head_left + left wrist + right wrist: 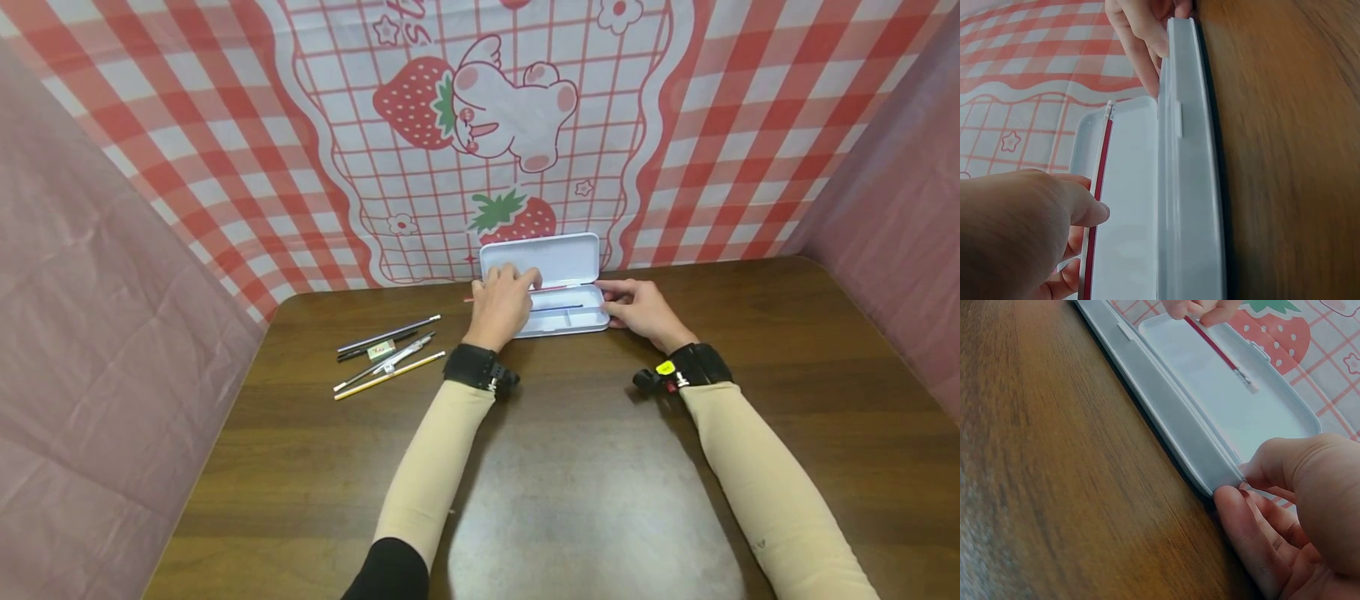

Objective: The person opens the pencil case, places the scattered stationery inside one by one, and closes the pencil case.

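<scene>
A white pencil case (555,322) lies with its lid (551,257) raised at the back of the table. Over its left part, my left hand (501,308) pinches a red-and-white pencil (1102,156) between thumb and fingers. The pencil's white eraser end points toward the right side of the case. My right hand (643,312) grips the right end of the case, thumb at the rim and fingers beneath, as the right wrist view shows. Inside the case lies a blue pencil (557,308), partly hidden by my left hand.
To the left lie a blue-striped pencil (388,333), a small eraser (381,350), a silver compass (403,353), a yellow pencil (390,377) and other dark pens. Right behind the case hangs a red-checked cloth (720,150). The wooden table (585,467) extends in front.
</scene>
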Demonstrator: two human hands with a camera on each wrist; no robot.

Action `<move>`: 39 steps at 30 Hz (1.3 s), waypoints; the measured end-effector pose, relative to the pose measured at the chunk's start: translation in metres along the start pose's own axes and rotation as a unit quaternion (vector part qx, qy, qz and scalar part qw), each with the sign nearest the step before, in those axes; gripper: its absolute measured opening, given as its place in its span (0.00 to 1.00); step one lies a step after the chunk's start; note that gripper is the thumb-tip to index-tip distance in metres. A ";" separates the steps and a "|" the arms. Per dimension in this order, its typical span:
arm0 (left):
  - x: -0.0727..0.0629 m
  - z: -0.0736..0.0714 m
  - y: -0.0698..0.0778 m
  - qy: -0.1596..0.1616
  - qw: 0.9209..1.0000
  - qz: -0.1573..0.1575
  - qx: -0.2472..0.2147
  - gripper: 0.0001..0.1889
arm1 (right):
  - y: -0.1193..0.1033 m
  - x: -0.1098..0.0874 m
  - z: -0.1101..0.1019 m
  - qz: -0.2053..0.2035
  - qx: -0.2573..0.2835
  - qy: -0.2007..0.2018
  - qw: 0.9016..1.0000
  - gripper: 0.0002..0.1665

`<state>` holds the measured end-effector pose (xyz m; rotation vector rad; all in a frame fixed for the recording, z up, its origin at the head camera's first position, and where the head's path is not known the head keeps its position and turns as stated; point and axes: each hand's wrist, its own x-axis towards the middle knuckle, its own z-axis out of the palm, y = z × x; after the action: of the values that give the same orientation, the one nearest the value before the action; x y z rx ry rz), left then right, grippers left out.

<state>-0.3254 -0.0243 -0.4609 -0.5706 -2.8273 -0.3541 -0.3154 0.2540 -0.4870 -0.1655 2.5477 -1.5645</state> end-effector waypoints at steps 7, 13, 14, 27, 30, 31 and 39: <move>-0.001 -0.013 0.016 0.001 1.000 0.003 -0.005 0.17 | -0.001 -0.001 0.000 -0.005 0.003 -0.002 1.000 0.31; 0.002 -0.004 0.018 0.005 1.000 0.007 -0.009 0.17 | -0.002 -0.002 0.002 -0.010 0.010 0.001 1.000 0.31; 0.003 0.002 0.016 0.005 1.000 0.008 -0.013 0.17 | -0.002 -0.002 0.002 -0.011 0.011 0.001 1.000 0.31; 0.005 0.016 0.016 0.010 0.999 0.020 -0.032 0.15 | 0.000 -0.001 0.001 -0.006 0.015 0.003 1.000 0.32; 0.012 0.041 0.008 0.029 0.999 0.024 -0.039 0.15 | 0.001 0.000 0.001 -0.003 0.014 0.003 1.000 0.32; 0.014 0.049 0.005 0.035 0.998 0.025 -0.041 0.15 | 0.001 0.000 0.001 -0.002 0.014 0.003 1.000 0.32; 0.013 0.047 0.009 0.020 0.998 0.021 -0.060 0.13 | 0.002 0.002 -0.001 0.006 0.001 0.001 1.000 0.32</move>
<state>-0.3419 0.0018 -0.4999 -0.6375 -2.7661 -0.5242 -0.3179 0.2552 -0.4888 -0.1481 2.5434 -1.5645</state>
